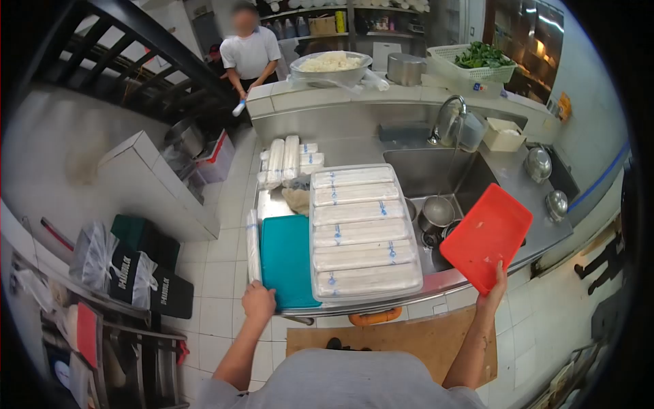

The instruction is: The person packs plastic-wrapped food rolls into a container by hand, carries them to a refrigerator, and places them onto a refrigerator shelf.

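My left hand (259,300) is closed around the lower end of a long white plastic-wrapped packet (252,247) at the counter's left edge. Right beside it lies a teal board or tray (287,255). With my right hand (494,285) I grip the near corner of a red plastic tray (489,235), tilted above the front of the sink. Between my hands stands a clear plastic container (312,235) with several similar wrapped packets (364,234) with blue print, laid in rows. More wrapped packets (283,160) are stacked at the counter's back left.
Water runs from the faucet (449,105) into the steel sink (470,167), where a metal pot (437,213) sits. On the ledge behind are a basin of white food (332,65), a pot (407,68) and a basket of greens (477,68). A person (250,54) stands at back left.
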A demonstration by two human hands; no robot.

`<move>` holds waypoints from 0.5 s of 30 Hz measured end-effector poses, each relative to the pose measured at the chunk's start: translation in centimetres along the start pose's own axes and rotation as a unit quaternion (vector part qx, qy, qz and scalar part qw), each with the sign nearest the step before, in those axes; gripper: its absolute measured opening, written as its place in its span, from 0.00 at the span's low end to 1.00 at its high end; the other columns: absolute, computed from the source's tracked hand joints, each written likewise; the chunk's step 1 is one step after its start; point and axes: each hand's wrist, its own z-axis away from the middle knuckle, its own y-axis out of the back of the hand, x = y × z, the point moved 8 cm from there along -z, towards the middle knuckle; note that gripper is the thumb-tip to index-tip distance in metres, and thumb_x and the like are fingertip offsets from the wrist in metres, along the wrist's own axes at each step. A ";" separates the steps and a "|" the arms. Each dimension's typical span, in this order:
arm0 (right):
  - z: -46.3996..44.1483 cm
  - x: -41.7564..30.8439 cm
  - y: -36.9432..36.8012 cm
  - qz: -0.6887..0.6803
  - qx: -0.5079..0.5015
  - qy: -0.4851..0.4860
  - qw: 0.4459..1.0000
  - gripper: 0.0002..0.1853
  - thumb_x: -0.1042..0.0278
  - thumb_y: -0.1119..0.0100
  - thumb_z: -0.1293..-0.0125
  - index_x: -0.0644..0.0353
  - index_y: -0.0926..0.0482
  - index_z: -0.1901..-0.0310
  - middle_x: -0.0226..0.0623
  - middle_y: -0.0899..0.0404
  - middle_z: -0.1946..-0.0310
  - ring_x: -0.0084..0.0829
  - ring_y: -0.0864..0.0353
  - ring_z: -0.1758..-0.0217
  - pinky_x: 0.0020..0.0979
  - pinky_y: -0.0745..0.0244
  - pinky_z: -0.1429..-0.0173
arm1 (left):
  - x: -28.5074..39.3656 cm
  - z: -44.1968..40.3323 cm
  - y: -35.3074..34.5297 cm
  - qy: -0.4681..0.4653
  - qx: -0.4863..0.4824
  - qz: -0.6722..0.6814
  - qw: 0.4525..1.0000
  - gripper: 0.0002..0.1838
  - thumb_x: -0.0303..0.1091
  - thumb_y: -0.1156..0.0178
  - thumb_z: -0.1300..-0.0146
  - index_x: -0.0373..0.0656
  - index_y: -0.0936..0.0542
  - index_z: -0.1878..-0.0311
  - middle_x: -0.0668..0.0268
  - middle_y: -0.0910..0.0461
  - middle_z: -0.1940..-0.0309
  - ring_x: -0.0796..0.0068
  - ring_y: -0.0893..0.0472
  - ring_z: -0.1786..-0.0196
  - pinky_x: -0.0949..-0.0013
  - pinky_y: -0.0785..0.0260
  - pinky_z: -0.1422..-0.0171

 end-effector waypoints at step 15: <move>-8.2 3.8 3.9 -0.144 0.013 -0.038 0.989 0.27 0.59 0.43 0.35 0.64 0.33 0.38 0.45 0.30 0.40 0.41 0.27 0.39 0.43 0.29 0.38 | -8.1 -3.8 -8.5 0.302 -0.174 0.419 0.838 0.32 0.36 0.27 0.59 0.26 0.23 0.51 0.40 0.21 0.57 0.47 0.19 0.56 0.54 0.26 0.53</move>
